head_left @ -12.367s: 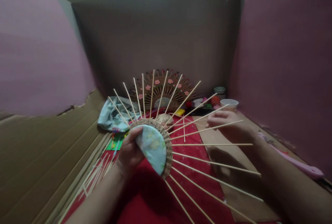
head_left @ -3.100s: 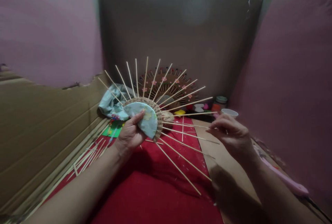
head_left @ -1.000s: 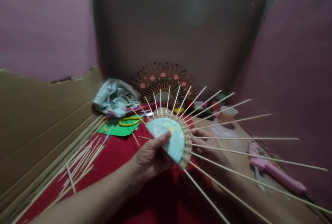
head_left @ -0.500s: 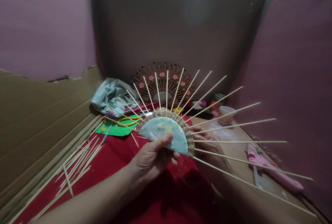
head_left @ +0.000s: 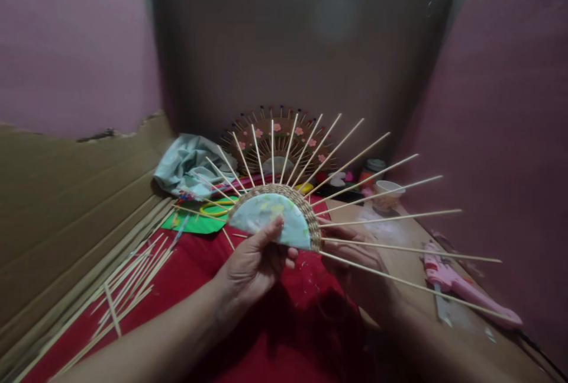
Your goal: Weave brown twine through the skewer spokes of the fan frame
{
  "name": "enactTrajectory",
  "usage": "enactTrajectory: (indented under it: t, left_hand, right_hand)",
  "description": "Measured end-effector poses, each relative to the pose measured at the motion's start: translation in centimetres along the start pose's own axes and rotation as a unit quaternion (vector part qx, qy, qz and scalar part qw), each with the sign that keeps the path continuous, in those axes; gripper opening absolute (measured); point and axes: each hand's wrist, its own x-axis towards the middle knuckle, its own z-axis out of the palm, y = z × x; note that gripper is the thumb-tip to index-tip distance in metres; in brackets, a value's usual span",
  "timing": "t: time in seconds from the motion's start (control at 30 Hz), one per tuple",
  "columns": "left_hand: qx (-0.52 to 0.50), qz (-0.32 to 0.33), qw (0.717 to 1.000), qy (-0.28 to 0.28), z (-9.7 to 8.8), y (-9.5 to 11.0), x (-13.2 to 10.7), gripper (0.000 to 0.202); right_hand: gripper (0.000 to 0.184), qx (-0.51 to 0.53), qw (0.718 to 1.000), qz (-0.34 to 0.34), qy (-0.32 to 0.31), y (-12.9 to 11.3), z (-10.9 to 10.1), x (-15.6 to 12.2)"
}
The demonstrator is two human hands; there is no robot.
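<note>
A half-round fan is in front of me, its pale blue cloth centre printed with yellow-green patches. Braided straw edges the curve, and thin bamboo sticks radiate outward from it. My left hand grips the flat lower edge, thumb on the cloth and fingers underneath. At the fan's right end, my right hand is closed in at the braid, behind the lowest sticks; its fingertips are partly hidden.
Loose bamboo sticks lie on red cloth at left. Yellow-handled scissors rest on a green sheet. A pink glue gun and a cup are at right. Behind stands a flowered half-round piece; crumpled cloth sits beside it.
The fan has shifted a little left and up, and its sticks have swung slightly counterclockwise. Both my hands have moved along with it.
</note>
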Motion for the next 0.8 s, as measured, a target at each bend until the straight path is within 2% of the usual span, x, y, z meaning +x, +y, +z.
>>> enactTrajectory:
  t: [0.1,0.23,0.4,0.53,0.7,0.8]
  left_hand:
    - [0.004,-0.004,1.0,0.018,-0.1,0.1,0.1,0.008]
    - [0.018,0.018,0.999,0.02,-0.4,0.2,0.5,0.009]
    - [-0.002,0.044,0.999,-0.031,-0.5,-0.4,0.3,0.014]
    - [-0.053,0.044,0.995,-0.076,0.2,-1.2,-0.4,0.015]
    - [-0.066,0.05,0.996,-0.014,0.7,-0.8,-0.4,0.019]
    - [-0.057,0.058,0.997,0.015,0.5,-0.3,-0.1,0.022]
  right_hand:
    - [0.026,0.01,0.998,0.056,0.001,-0.3,-0.2,-0.3]
    - [0.03,0.021,0.999,0.043,0.016,0.1,-0.1,-0.3]
    - [0.024,-0.024,0.999,0.019,0.025,0.2,0.2,-0.3]
    - [0.024,0.02,0.999,0.038,-0.007,0.3,0.6,-0.3]
    - [0.028,0.045,0.996,0.065,-0.052,0.4,0.8,-0.2]
    - [0.022,0.021,0.997,0.063,-0.041,0.2,0.5,0.0]
